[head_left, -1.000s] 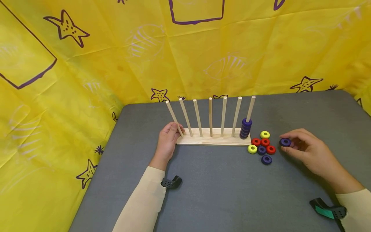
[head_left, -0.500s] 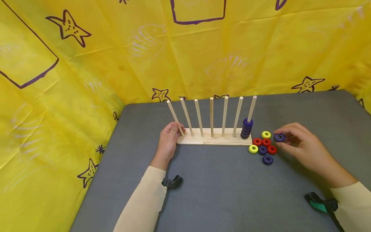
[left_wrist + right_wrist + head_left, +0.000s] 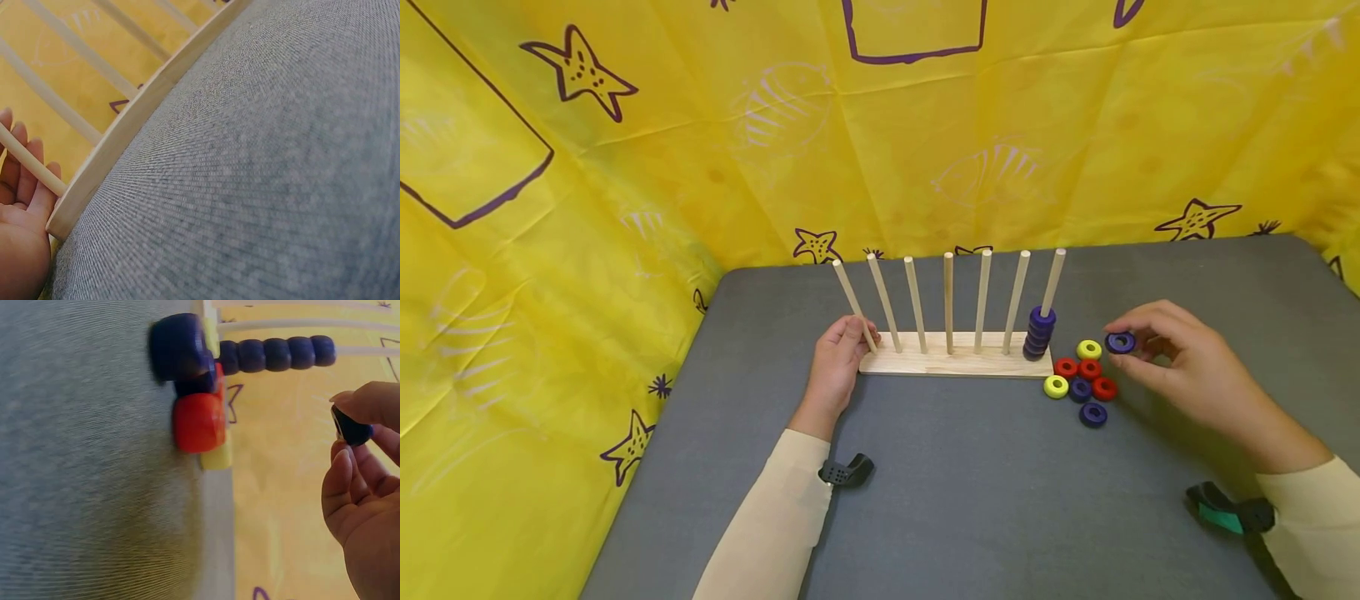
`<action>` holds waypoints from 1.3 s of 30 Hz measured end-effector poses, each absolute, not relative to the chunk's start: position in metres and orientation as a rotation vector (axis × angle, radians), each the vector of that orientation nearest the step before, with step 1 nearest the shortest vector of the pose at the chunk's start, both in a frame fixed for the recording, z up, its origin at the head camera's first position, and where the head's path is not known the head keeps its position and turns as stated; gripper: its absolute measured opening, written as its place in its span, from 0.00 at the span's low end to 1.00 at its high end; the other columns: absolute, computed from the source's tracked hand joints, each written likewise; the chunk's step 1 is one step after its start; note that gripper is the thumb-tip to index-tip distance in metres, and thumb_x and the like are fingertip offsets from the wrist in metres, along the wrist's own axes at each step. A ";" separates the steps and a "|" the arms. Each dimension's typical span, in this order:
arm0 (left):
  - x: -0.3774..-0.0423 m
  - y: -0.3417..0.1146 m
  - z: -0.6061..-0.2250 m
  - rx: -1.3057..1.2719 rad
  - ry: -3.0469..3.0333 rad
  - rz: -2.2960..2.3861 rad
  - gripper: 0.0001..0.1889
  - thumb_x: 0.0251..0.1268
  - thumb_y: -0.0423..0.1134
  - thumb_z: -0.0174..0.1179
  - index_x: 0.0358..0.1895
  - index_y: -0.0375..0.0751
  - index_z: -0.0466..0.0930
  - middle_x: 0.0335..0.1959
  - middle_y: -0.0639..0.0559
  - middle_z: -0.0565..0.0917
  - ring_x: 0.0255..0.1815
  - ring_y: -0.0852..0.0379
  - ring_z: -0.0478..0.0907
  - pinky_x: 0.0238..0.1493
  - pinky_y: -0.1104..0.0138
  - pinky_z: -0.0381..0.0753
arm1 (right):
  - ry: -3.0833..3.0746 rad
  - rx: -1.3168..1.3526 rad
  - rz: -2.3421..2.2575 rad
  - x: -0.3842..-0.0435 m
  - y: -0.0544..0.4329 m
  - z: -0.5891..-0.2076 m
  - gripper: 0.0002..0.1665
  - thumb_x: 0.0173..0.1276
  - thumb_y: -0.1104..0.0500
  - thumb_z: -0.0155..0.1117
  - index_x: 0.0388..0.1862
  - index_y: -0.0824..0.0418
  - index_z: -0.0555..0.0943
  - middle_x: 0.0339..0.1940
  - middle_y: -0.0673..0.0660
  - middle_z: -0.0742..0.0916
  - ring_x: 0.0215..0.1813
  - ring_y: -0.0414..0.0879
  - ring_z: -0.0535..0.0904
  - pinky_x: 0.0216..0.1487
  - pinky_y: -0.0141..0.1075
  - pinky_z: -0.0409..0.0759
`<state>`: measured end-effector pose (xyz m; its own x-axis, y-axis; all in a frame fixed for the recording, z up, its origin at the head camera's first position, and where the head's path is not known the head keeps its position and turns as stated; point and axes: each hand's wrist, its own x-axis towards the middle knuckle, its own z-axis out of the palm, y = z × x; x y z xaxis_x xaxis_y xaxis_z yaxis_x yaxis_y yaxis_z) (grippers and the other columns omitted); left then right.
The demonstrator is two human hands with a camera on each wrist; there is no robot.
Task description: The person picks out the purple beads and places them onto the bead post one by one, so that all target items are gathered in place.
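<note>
A wooden peg stand [image 3: 925, 363] with several upright pegs lies across the table. At its left end my left hand [image 3: 835, 362] holds it, fingers passing behind the leftmost peg [image 3: 34, 164]. A stack of dark blue rings [image 3: 1039, 333] sits low on the rightmost peg [image 3: 1054, 283]. To the right of the stand, my right hand [image 3: 1187, 362] pinches another dark blue ring [image 3: 1120, 342] between thumb and fingers, raised off the table. In the right wrist view that ring [image 3: 351, 428] is tilted on edge, apart from the stack.
Loose rings lie clustered by the stand's right end: two yellow, including one [image 3: 1056, 387], three red, including one [image 3: 1104, 388], and two dark blue, including one [image 3: 1093, 415]. A yellow patterned cloth [image 3: 880, 125] hangs behind the grey table [image 3: 955, 483].
My right hand has moved to the left and away from me, lifting the pinched blue ring past the loose rings. The left hand keeps its place at the stand.
</note>
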<state>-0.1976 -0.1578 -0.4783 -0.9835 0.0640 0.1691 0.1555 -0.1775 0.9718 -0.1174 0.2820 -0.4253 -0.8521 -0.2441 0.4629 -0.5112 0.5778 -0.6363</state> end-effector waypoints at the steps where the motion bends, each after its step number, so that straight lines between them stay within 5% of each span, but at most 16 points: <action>1: -0.198 -0.158 -0.479 -0.268 -1.972 -2.352 0.18 0.89 0.45 0.53 0.43 0.34 0.82 0.43 0.45 0.82 0.48 0.51 0.81 0.57 0.61 0.80 | -2.483 0.618 1.152 -0.118 0.282 -0.424 0.31 0.53 0.85 0.79 0.53 0.63 0.88 0.48 0.51 0.83 0.40 0.38 0.76 0.41 0.20 0.76; 10: -0.197 -0.158 -0.480 -0.297 -1.963 -2.356 0.21 0.83 0.54 0.58 0.43 0.35 0.82 0.43 0.46 0.82 0.48 0.52 0.81 0.57 0.61 0.80 | -2.425 0.688 1.136 -0.121 0.276 -0.408 0.35 0.47 0.88 0.79 0.52 0.64 0.88 0.49 0.52 0.83 0.41 0.38 0.76 0.43 0.20 0.75; 29: -0.198 -0.158 -0.478 -0.276 -1.971 -2.349 0.19 0.89 0.45 0.53 0.44 0.29 0.81 0.42 0.45 0.81 0.49 0.50 0.81 0.58 0.61 0.80 | -2.362 0.660 1.198 -0.127 0.259 -0.365 0.33 0.51 0.89 0.76 0.55 0.70 0.86 0.50 0.50 0.85 0.43 0.39 0.79 0.48 0.19 0.77; 39: -0.197 -0.158 -0.478 -0.267 -1.976 -2.354 0.20 0.87 0.48 0.55 0.44 0.31 0.82 0.42 0.45 0.82 0.49 0.50 0.81 0.57 0.61 0.80 | -2.288 0.723 1.185 -0.131 0.250 -0.347 0.31 0.54 0.89 0.76 0.56 0.72 0.86 0.53 0.54 0.87 0.44 0.39 0.81 0.49 0.21 0.79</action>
